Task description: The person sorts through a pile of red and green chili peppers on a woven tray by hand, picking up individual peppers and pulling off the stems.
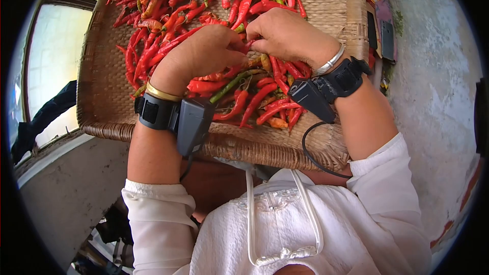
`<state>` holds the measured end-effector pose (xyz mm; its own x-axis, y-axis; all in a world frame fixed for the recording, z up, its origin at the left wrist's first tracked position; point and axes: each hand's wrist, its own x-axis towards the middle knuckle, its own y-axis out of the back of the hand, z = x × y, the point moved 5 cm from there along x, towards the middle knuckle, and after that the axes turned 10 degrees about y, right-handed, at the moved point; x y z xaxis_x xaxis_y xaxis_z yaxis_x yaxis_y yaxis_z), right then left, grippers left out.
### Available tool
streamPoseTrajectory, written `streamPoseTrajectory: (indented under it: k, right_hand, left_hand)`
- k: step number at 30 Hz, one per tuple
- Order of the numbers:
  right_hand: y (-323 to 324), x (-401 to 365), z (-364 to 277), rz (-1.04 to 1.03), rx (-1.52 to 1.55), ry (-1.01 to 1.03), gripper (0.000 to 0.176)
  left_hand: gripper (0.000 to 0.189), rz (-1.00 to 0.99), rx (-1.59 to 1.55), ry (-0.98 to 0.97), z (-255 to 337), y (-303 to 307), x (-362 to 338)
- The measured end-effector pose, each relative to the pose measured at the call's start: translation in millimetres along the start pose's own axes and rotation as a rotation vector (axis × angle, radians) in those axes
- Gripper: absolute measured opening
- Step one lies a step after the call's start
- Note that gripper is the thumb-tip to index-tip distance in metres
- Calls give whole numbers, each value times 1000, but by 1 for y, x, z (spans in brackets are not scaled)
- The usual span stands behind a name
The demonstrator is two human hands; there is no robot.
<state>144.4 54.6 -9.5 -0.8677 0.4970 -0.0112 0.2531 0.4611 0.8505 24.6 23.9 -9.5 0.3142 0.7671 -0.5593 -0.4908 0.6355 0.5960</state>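
Observation:
My left hand [206,51] and my right hand [288,35] meet over a woven wicker tray, fingers curled and pinched together. A small bit of a red chili pepper [248,46] shows between the two sets of fingertips; the rest of it is hidden by the hands. Just below them lie several red chili peppers [260,103] with a long green chili pepper [230,85] among them. A larger heap of red chili peppers [153,51], mixed with a few orange and green ones, spreads beyond and to the left.
The tray [333,0] has a thick woven rim [249,154] close to my body. Dark straps with boxes sit on both wrists, and a black cable [305,142] hangs by the right one. A window [61,46] stands left, a worn wall [433,97] right, with small items beside the tray.

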Motion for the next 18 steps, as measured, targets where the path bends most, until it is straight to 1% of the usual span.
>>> streamPoseTrajectory:
  k: [1,2,4,5,6,7,8,9,10,11,12,13,14,15,16,17,18]
  right_hand:
    - [2,-2,5,-11,-17,-22,15]
    - [6,-4,9,-13,-17,-22,15]
    - [18,-8,20,-72,-62,-147,14]
    - [27,-8,23,-89,-17,-224,16]
    - [30,-6,25,-90,-18,-223,16]
    - [42,-6,31,211,302,-263,17]
    - [52,-10,37,513,623,-296,18]
    - [62,-14,37,606,803,-406,49]
    - [62,-13,39,604,805,-406,49]
    - [62,-13,42,589,784,-428,50]
    - [61,-13,45,575,762,-451,51]
    - [60,-9,35,563,587,-362,54]
    - [50,-7,37,563,586,-363,54]
    - [36,-3,37,496,541,-288,36]
    - [28,2,32,428,496,-214,24]
    - [24,2,25,398,349,-149,25]
    - [22,3,16,315,270,-117,25]
  left_hand:
    - [21,27,49,-48,-1,0,1]
    - [21,26,47,-47,-4,0,2]
    - [17,99,116,-82,-6,3,2]
    - [17,101,115,-82,-8,3,1]
    - [16,154,139,-91,-9,4,0]
    - [16,207,162,-100,-9,6,-1]
    - [16,209,161,-98,-9,6,-3]
    - [17,210,236,-34,-10,5,-5]
    - [17,209,312,30,-12,4,-8]
    - [17,208,313,31,-10,3,-12]
    - [18,184,421,36,-8,0,-17]
    - [19,160,530,40,-6,-3,-21]
    - [19,160,530,39,-5,-4,-25]
    - [18,152,566,57,-4,-6,-27]
    - [17,142,603,74,-4,-8,-29]
    - [17,141,602,74,-7,-11,-31]
    - [16,203,607,43,-11,-13,-32]
